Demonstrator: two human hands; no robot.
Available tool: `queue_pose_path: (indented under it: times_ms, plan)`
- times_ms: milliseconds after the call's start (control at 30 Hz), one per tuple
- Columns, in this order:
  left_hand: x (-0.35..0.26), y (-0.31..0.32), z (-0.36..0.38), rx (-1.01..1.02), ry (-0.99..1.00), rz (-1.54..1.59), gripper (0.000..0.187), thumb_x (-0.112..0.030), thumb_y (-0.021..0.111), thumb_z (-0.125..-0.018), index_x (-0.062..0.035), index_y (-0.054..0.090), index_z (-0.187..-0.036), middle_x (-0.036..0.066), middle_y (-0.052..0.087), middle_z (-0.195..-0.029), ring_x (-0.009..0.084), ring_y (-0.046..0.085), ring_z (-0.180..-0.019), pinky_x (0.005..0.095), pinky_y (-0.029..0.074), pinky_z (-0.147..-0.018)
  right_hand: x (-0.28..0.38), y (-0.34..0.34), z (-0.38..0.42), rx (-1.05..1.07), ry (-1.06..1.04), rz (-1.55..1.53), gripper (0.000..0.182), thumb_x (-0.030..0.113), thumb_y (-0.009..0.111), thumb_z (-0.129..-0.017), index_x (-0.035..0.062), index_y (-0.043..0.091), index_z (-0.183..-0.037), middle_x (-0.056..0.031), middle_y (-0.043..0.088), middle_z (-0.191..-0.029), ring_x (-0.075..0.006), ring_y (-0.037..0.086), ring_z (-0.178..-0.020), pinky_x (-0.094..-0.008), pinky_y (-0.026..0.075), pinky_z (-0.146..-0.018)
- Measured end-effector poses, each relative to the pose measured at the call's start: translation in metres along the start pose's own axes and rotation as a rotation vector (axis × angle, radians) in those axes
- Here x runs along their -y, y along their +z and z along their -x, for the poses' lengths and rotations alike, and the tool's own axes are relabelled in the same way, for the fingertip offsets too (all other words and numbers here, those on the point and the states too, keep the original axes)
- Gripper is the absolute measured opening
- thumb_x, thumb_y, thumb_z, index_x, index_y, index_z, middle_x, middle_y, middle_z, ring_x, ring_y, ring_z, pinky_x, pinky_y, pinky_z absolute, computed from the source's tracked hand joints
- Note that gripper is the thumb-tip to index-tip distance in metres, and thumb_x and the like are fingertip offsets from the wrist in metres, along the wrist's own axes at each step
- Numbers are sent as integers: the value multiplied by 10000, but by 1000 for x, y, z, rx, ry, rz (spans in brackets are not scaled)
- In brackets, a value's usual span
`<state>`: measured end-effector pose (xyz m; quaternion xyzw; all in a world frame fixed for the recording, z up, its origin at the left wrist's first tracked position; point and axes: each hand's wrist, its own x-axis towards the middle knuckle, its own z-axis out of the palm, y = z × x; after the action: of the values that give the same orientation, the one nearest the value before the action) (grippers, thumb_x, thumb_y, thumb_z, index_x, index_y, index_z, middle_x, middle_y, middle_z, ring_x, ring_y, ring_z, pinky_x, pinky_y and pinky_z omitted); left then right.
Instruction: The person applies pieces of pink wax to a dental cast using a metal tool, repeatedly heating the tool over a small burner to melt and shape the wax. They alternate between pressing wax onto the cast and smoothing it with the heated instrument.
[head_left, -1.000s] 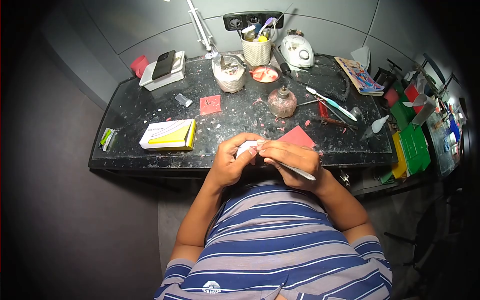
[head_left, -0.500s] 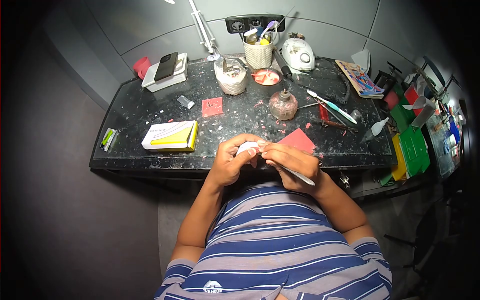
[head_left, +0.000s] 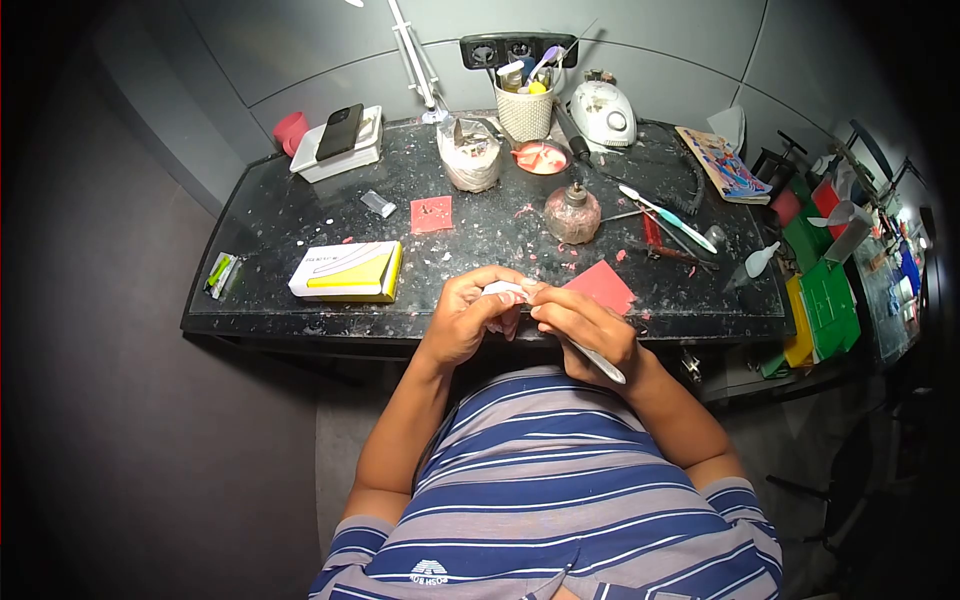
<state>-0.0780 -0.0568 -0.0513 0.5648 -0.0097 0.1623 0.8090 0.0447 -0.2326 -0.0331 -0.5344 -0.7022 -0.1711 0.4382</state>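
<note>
My left hand (head_left: 462, 318) is closed around a small white and pink piece (head_left: 503, 288), mostly covered by the fingers; it looks like a dental cast with pink wax. Against that piece, the fingertips of my right hand (head_left: 595, 325) pinch a slim tool whose pale, shiny handle (head_left: 604, 366) sticks out below the palm. The tool's working tip is hidden. Both hands meet just over the bench's front edge. Just beyond my right hand lies a pink wax sheet (head_left: 604, 285), and a glass spirit lamp (head_left: 572, 217) stands farther back.
On the dark, speckled bench (head_left: 270, 225) lie a yellow and white box (head_left: 345, 272), a smaller pink sheet (head_left: 431, 215) and a toothbrush (head_left: 680, 223). Behind are a plaster-filled bag (head_left: 470, 165), a pink-stained bowl (head_left: 543, 157), a tool cup (head_left: 524, 113) and a white machine (head_left: 603, 112).
The tool's handle end has dipped slightly, so it points more steeply down. My hands stay together on the piece. The whole bench has shifted a little to the right in view.
</note>
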Motion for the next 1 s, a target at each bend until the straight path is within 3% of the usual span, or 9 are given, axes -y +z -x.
queue_pose_path:
  times_ms: [500,600,700,800,833,1000]
  plan:
    - [-10,-2,-7,34,-195,53,265,-133,577,-891,83,663,-1017,84,571,-669,152,530,-535,304,471,-475,1,5,1,-21,35,-15,392,-158,592,-705,-31,620,-1075,-167,634,-1104,-281,709,-803,-317,595,-639]
    - [-11,0,-8,29,-219,49,260,-136,576,-891,79,665,-1006,81,563,-656,154,523,-517,302,466,-464,3,8,-1,-78,82,-67,338,-153,590,-766,-34,613,-1081,-168,641,-1071,-280,705,-817,-321,586,-678]
    - [-11,1,-7,20,-210,34,255,-132,570,-896,75,668,-1008,77,559,-649,155,525,-515,296,466,-463,7,5,-5,-183,336,-251,132,-71,592,-911,-36,628,-1033,-178,658,-986,-292,692,-857,-339,552,-761]
    - [-10,0,-6,27,-193,-1,255,-126,562,-903,75,668,-1018,74,560,-647,153,532,-521,292,471,-468,1,1,-9,-257,468,-214,79,1,596,-958,-30,647,-1010,-164,671,-952,-256,699,-836,-325,569,-725]
    - [-10,0,-6,31,-187,-30,256,-122,559,-906,77,667,-1025,72,561,-647,153,535,-524,291,475,-472,1,4,-8,-325,563,-350,128,68,576,-1003,-36,652,-1008,-139,686,-925,-200,701,-801,-304,584,-679]
    - [-8,3,-4,2,-140,-73,257,-120,558,-910,79,660,-1037,74,569,-667,149,548,-549,289,492,-499,-2,-6,-11,-311,624,-269,174,103,536,-1036,-33,644,-1033,-120,707,-918,-170,703,-771,-302,580,-658]
